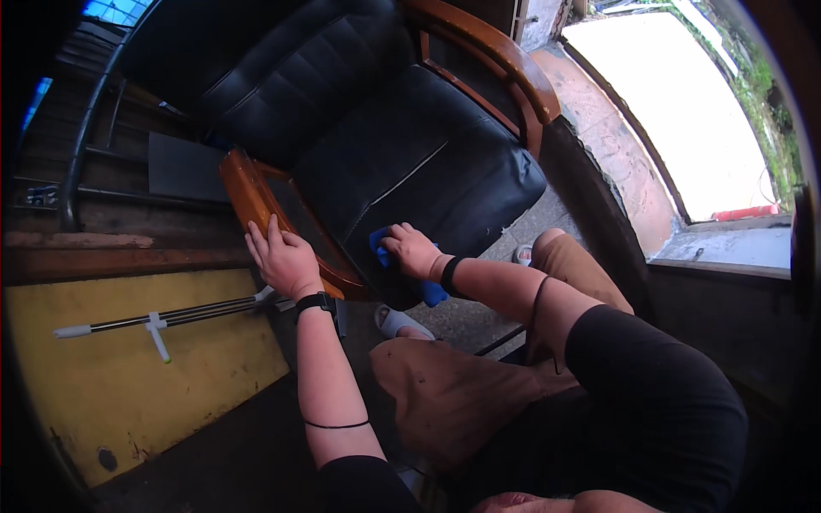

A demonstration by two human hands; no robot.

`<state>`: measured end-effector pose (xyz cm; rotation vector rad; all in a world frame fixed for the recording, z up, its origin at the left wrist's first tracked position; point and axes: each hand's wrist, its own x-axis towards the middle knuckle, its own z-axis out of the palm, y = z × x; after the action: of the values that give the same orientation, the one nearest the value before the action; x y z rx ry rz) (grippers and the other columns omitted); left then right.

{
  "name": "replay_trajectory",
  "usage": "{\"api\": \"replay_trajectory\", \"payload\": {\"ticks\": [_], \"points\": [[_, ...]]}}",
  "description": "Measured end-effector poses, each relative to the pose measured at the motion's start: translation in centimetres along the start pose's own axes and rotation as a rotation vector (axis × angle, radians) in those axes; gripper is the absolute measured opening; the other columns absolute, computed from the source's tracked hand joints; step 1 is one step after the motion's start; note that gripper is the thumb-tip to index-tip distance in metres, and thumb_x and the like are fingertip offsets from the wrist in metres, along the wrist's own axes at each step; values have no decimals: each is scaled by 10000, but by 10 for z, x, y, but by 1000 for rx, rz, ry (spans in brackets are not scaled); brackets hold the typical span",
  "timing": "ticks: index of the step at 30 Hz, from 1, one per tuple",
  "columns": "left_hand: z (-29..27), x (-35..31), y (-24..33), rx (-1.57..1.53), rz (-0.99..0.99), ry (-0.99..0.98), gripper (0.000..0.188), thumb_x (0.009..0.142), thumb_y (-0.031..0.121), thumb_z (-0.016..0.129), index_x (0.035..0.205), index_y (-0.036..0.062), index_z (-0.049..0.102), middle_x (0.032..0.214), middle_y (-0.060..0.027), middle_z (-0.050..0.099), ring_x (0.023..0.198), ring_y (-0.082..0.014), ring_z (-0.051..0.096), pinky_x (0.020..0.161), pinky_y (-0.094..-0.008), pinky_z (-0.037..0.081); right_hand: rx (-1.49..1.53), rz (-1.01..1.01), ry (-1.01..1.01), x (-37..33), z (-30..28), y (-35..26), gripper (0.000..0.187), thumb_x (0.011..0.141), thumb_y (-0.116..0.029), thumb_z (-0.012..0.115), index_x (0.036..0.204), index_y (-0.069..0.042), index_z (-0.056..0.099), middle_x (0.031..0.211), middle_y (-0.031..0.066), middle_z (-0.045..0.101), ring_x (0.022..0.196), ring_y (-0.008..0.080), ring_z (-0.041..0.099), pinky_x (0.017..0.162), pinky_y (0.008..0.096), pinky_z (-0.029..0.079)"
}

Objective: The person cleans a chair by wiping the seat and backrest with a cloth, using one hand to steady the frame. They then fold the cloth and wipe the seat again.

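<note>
Black chair seat (419,141), blue cloth (379,245) on edge

Resembles a worn workshop or storage room; cannot be identified exactly. Shows a stained yellow panel (209,368), a dark tubular frame (83,141), a scuffed pinkish surface (603,115) and green foliage (776,115) outdoors.

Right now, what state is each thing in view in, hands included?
Bare left hand: open, resting on the brown curved wooden armrest.
Bare right hand: closed on the bright blue cloth.
Bright blue cloth: bunched, partly hidden by the hand.
Black padded chair seat: creased, pale wear at its front edge.
Slim pole with white plastic fittings: lying across the flat yellow board.
Flat yellow board: stained.
Light grey sandal: worn on a foot.
</note>
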<state>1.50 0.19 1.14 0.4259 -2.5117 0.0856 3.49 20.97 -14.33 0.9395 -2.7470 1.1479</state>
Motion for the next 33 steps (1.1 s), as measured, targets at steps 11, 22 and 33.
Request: {"api": "replay_trajectory", "payload": {"ticks": [11,22,33], "points": [[-5,3,6,6,-31,-54,307,955,154,570,1218,178,726,1489,-101,525,1397,-298,462,1074,-427,466,-74,183,65,-9,10,-13,613,796,-72,647,1394,-27,519,1452,224,473,1352,431,425,1148,464,358],[-3,2,5,-10,-47,-67,313,955,143,570,1226,182,721,1500,-96,514,1402,-300,455,1124,-409,421,-153,-279,-225,11,14,-24,380,933,-163,576,1301,-91,632,1344,84,583,1241,278,540,986,392,489],[-7,1,-7,5,-44,-47,331,931,142,581,1231,179,714,1482,-110,529,1385,-316,468,1113,-416,427,-552,541,206,41,-153,188,280,905,-103,529,1157,-80,648,1219,150,618,1186,362,560,965,466,505]]}}
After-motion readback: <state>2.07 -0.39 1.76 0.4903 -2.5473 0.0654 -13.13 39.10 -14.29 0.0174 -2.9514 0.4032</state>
